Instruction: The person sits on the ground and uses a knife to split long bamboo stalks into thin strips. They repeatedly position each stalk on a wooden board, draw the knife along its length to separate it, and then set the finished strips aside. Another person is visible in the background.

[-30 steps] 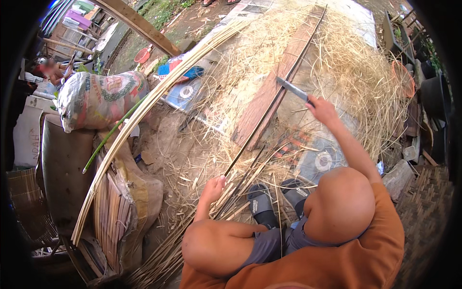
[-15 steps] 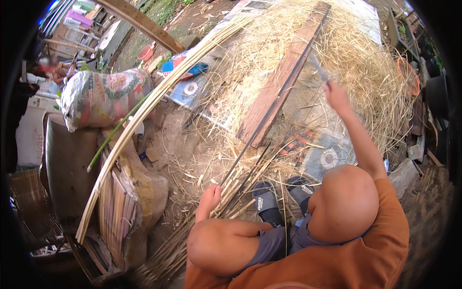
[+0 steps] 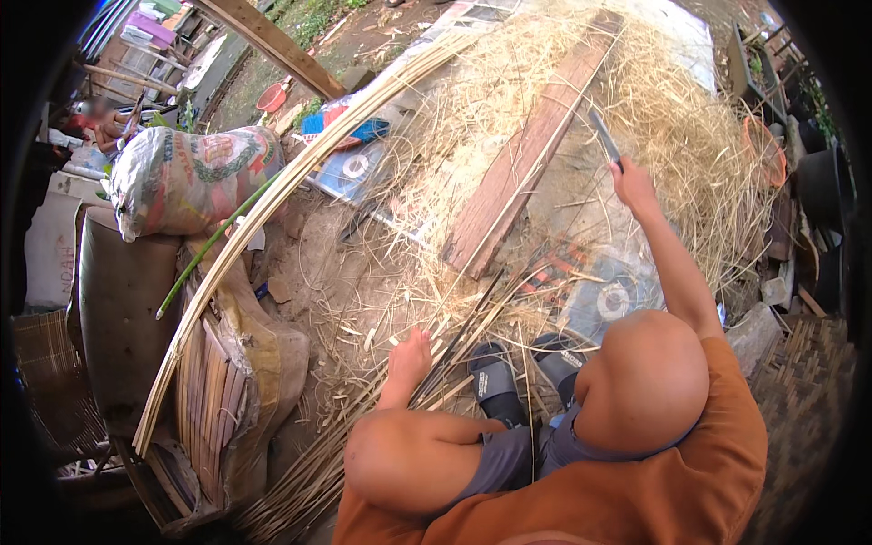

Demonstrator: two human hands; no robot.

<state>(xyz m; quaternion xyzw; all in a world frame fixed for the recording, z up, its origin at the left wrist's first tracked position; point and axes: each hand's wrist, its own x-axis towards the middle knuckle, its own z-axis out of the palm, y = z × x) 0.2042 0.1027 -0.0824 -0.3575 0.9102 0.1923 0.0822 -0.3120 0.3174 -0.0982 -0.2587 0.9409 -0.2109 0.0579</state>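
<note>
My right hand is wrapped round a knife, its grey blade pointing up and away beside the plank. A wooden plank slants from the upper right toward me. Along its right edge lies a long thin pale bamboo strip. My left hand is closed in front of my left knee, its fingers pinched at the strip's near end, which is hard to make out. Beneath that hand, many split strips lie on the ground, with a few dark strips beside them.
Curly pale shavings are heaped around the plank. To the left, a bundle of long pale strips and a green stem rest across a worn padded seat. A stuffed sack stands behind. Another person is far left.
The strip on the plank showed a dark side before and shows a pale one now. My left hand has shifted slightly up and right; the knife blade has swung to a steeper angle.
</note>
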